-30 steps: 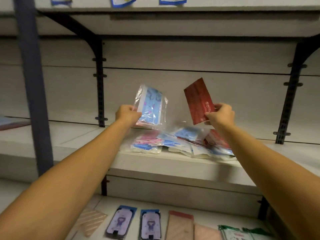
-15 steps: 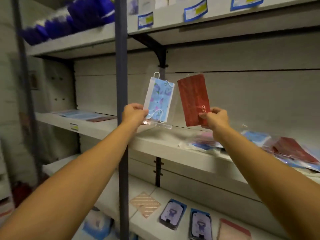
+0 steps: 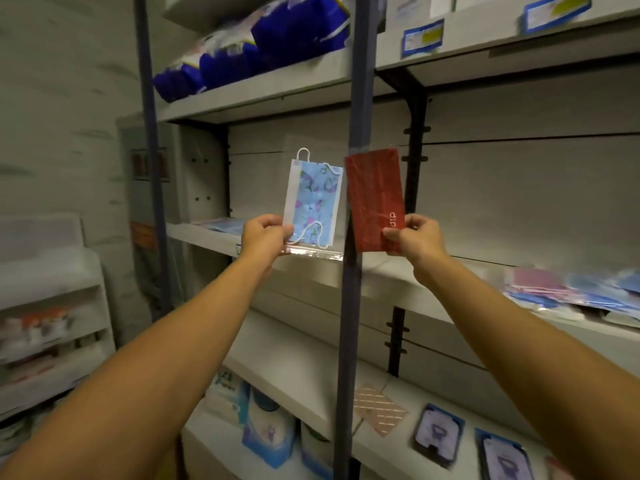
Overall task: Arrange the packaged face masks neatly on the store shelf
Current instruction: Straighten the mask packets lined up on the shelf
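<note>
hands pinch bottom edges: left hand (image 3: 265,233) blue mask (image 3: 313,202), right hand (image 3: 414,237) red mask (image 3: 375,199), both upright.

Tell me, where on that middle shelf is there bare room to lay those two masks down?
The middle shelf lies bare between the blue packets at its far left and the heaped masks at right, behind the grey post. The right end is crowded. The blue mask and red mask would fit there.
</note>
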### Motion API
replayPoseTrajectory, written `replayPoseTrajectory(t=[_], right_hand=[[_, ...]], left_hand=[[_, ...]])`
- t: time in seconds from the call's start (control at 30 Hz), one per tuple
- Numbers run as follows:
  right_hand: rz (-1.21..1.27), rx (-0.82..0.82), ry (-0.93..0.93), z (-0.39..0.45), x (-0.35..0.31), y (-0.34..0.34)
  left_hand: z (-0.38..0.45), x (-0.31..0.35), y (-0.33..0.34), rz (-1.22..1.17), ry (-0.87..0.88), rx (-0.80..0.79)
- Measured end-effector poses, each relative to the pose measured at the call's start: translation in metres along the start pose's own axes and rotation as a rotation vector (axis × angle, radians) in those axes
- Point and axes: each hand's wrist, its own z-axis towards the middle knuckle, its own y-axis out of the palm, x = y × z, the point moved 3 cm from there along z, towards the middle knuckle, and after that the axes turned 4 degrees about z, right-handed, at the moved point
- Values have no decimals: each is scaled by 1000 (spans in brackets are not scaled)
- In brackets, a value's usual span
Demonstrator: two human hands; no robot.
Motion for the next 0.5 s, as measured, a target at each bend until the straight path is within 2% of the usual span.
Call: replayPoseTrajectory(t=[0.3, 0.5], right_hand=[[-75, -3, -28, -17, 13, 113], [-87, 49, 8, -14, 27, 157]], left_hand=[[52, -18, -122, -30, -34, 84], [78, -32, -168, -25, -42, 116]])
